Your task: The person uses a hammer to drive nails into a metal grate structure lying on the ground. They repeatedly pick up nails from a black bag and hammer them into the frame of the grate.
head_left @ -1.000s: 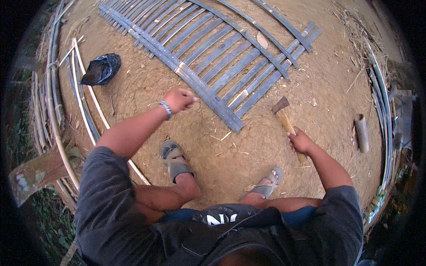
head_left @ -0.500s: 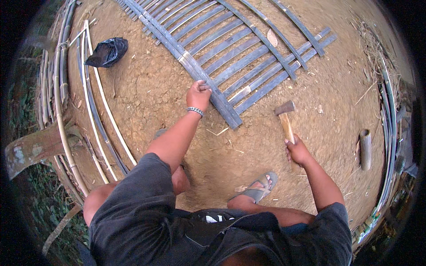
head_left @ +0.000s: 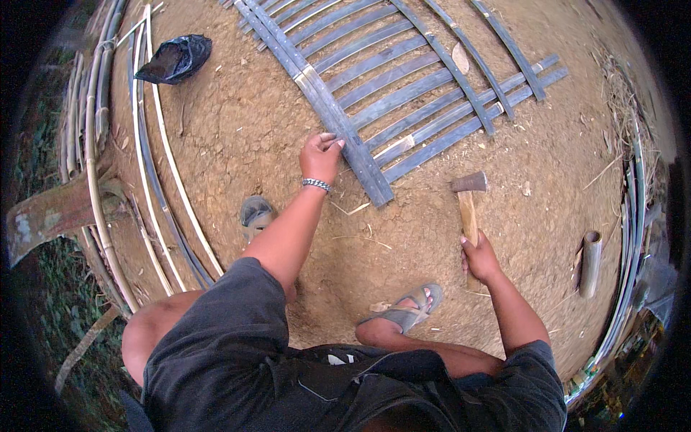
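Observation:
My right hand [head_left: 481, 259] is wrapped round the wooden handle of a hatchet [head_left: 469, 209], whose rusty-brown head points away from me above bare soil. My left hand [head_left: 322, 158], with a chain bracelet at the wrist, is closed with thumb and fingertips together. It is at the left edge of the doubled dark rail [head_left: 363, 167] of a slatted bamboo frame [head_left: 403, 101]. Whatever its fingers pinch is too small to make out. Dark curved slats run across the frame between the rails, and thin strips cross them on the right side.
A black plastic bag [head_left: 176, 61] sits on the soil at the far left, beside long split bamboo strips [head_left: 162, 122]. Bamboo poles [head_left: 93, 137] and a log [head_left: 54, 212] line the left edge. A short bamboo tube [head_left: 590, 263] lies at right, near more strips [head_left: 628, 237].
The hatchet has swung slightly, its handle now steeper. My left hand stays closed by the rail. More of my left foot shows, and the frame has shifted rightward in view.

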Available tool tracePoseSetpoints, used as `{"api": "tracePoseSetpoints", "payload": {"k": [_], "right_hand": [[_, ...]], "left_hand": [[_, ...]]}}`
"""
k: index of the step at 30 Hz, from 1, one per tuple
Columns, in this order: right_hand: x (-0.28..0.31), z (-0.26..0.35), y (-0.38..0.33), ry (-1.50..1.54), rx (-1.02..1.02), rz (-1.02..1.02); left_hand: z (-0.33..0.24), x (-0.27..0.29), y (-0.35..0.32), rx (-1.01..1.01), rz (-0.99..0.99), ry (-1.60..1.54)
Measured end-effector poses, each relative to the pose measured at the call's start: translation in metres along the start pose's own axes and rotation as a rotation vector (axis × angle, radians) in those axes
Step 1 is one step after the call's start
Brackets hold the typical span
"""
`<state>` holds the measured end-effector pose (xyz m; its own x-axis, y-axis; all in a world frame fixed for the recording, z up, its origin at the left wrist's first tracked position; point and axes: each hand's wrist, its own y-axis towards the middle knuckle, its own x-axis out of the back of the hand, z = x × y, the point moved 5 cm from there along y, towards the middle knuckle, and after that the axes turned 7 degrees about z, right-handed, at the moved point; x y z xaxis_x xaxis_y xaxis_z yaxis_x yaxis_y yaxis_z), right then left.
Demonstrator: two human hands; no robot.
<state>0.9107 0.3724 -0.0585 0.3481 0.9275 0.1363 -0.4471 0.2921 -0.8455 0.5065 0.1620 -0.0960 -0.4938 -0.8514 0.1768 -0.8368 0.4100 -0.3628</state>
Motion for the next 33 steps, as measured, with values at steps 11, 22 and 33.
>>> {"api": "tracePoseSetpoints", "payload": {"k": [11,22,33], "right_hand": [[-0.001,-0.003,0.002,0.043,0.033,0.028],[-0.003,-0.002,0.001,0.051,0.027,0.027],[-0.003,-0.006,0.001,0.011,0.015,-0.010]], "left_hand": [[0.005,-0.002,0.000,0.034,0.075,-0.137],[0.002,-0.001,0.000,0.120,0.079,-0.116],[-0.037,-0.006,0.003,-0.077,-0.138,0.375]]}}
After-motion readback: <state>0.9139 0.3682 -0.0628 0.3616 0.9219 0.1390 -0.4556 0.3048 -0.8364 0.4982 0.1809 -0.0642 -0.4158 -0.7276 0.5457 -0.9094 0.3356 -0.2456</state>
